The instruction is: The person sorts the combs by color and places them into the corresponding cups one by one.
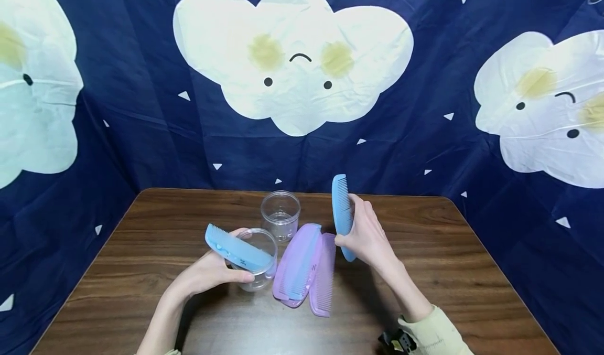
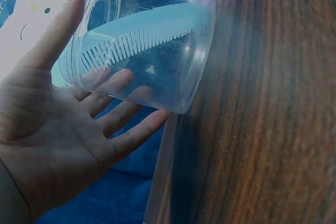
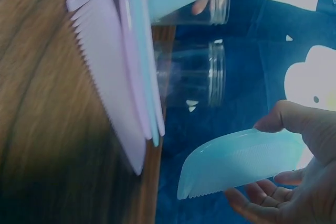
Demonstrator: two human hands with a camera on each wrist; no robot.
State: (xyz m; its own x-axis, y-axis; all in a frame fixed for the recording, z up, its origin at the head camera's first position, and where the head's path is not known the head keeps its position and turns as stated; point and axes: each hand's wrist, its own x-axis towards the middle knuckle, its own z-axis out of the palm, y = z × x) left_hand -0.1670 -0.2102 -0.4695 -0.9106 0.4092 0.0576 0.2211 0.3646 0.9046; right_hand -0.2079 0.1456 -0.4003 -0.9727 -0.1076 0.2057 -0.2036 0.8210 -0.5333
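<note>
My left hand grips a clear plastic jar near its rim, thumb on one side and fingers around the other. A blue comb leans inside that jar, one end sticking out past the mouth to the left. In the left wrist view its teeth show through the clear wall. At the right, my right hand pinches a second blue comb between thumb and fingers, holding it nearly upright above the table. Between the hands lies an overlapping pile of purple combs with a blue comb among them.
Another clear jar stands upright behind the held one, close to the table's back edge. The wooden table ends at a dark blue curtain printed with white clouds. A black device sits at my right sleeve.
</note>
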